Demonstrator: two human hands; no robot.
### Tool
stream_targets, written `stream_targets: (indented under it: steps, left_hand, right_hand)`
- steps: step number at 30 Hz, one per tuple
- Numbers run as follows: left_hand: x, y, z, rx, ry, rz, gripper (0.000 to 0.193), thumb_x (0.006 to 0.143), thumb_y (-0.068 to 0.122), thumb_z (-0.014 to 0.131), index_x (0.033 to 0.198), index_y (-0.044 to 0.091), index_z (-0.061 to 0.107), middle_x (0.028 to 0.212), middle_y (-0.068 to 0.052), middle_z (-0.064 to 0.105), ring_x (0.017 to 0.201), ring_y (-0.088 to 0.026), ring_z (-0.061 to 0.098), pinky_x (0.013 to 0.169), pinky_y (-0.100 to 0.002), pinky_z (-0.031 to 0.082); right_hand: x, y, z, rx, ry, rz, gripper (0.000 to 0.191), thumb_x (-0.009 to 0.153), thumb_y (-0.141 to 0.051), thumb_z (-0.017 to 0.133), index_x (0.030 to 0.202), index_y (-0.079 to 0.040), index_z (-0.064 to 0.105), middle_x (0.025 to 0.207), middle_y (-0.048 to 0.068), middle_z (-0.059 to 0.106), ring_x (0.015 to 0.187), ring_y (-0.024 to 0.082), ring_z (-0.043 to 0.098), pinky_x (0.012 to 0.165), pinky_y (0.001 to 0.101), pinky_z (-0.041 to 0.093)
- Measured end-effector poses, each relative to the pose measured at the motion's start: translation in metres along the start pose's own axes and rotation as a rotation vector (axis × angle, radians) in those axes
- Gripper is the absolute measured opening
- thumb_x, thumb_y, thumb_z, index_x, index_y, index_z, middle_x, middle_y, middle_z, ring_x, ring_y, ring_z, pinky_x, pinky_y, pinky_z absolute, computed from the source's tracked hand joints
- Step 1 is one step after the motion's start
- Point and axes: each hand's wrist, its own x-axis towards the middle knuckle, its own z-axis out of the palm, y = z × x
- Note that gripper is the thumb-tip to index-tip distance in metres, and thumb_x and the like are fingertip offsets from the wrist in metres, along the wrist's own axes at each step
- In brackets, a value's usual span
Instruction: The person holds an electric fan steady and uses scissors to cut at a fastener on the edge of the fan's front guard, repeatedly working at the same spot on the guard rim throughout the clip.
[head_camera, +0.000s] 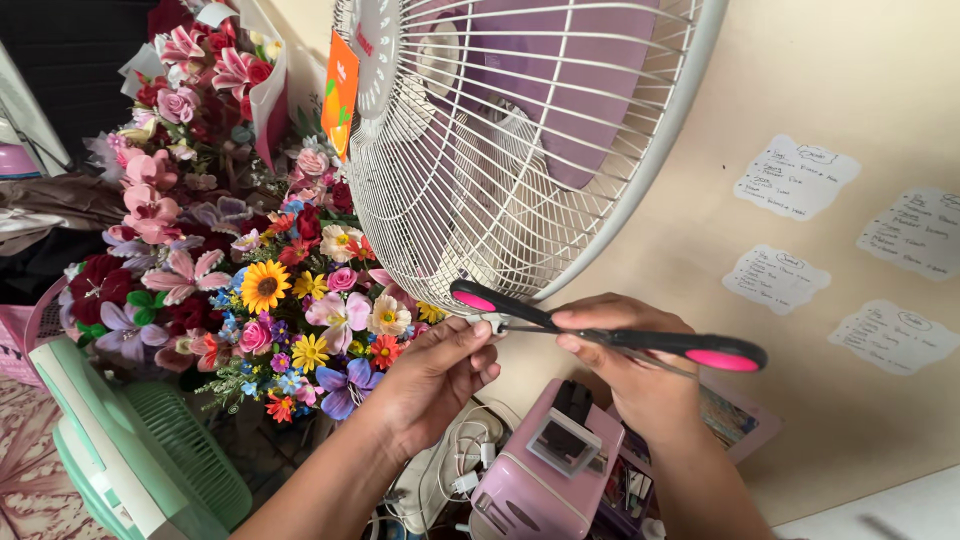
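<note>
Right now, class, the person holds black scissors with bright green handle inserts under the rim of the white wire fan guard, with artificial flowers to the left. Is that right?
One detail is wrong: the inserts of the black scissors are pink, not green, as the head view shows. The rest stands: the right hand and left hand hold them under the white wire fan guard, with artificial flowers to the left.

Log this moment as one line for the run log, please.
left hand: pinching small white piece at fan guard rim | right hand: holding black-and-pink tool | below: pink fan base | left: artificial flowers
</note>
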Motion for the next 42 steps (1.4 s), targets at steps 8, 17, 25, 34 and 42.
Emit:
stream_targets:
  steps: [8, 17, 25, 34, 42]
  left_hand:
    - [-0.007, 0.005, 0.003, 0.089, 0.058, -0.047, 0.024, 0.095, 0.028, 0.067, 0.107, 0.008, 0.060, 0.098, -0.002, 0.065, 0.087, -0.012, 0.061, 0.090, -0.035, 0.053]
    - [-0.112, 0.072, 0.009, 0.928, -0.202, -0.071, 0.046, 0.099, 0.029, 0.069, 0.139, 0.008, 0.058, 0.133, -0.007, 0.063, 0.132, -0.019, 0.059, 0.110, -0.033, 0.046]
    - [-0.101, 0.063, 0.064, 0.856, -0.349, 0.060, 0.070, 0.078, 0.006, 0.079, 0.143, 0.012, 0.053, 0.108, 0.000, 0.058, 0.102, -0.009, 0.062, 0.092, -0.026, 0.050]
    - [-0.098, 0.070, 0.069, 0.930, -0.463, 0.158, 0.026, 0.086, 0.006, 0.082, 0.101, 0.004, 0.061, 0.130, 0.007, 0.067, 0.102, -0.008, 0.065, 0.088, -0.027, 0.054]
    - [-0.091, 0.064, 0.069, 0.985, -0.443, 0.170, 0.027, 0.086, 0.003, 0.081, 0.096, 0.006, 0.056, 0.102, 0.000, 0.060, 0.091, -0.011, 0.056, 0.085, -0.027, 0.050]
  right_hand:
    - [0.000, -0.017, -0.003, 0.171, 0.013, -0.102, 0.014, 0.096, -0.002, 0.074, 0.109, 0.001, 0.073, 0.107, 0.015, 0.073, 0.096, 0.020, 0.069, 0.084, 0.0364, 0.058]
    - [-0.046, -0.059, -0.028, -0.019, -0.721, 0.504, 0.021, 0.098, -0.022, 0.072, 0.108, -0.004, 0.078, 0.105, 0.010, 0.079, 0.110, 0.022, 0.073, 0.099, 0.0391, 0.054]
    - [-0.014, -0.054, 0.017, 0.479, -0.644, 0.671, 0.023, 0.091, -0.018, 0.083, 0.093, 0.002, 0.071, 0.088, 0.011, 0.077, 0.082, 0.016, 0.073, 0.076, 0.0315, 0.058]
    - [-0.014, -0.045, 0.017, 0.261, -0.611, 0.632, 0.017, 0.087, -0.017, 0.083, 0.089, 0.000, 0.079, 0.085, 0.004, 0.079, 0.080, 0.012, 0.072, 0.077, 0.0291, 0.058]
    - [-0.010, -0.053, 0.016, -0.258, -0.537, 0.089, 0.018, 0.079, -0.021, 0.087, 0.088, -0.007, 0.079, 0.085, 0.003, 0.071, 0.092, 0.021, 0.064, 0.083, 0.0357, 0.052]
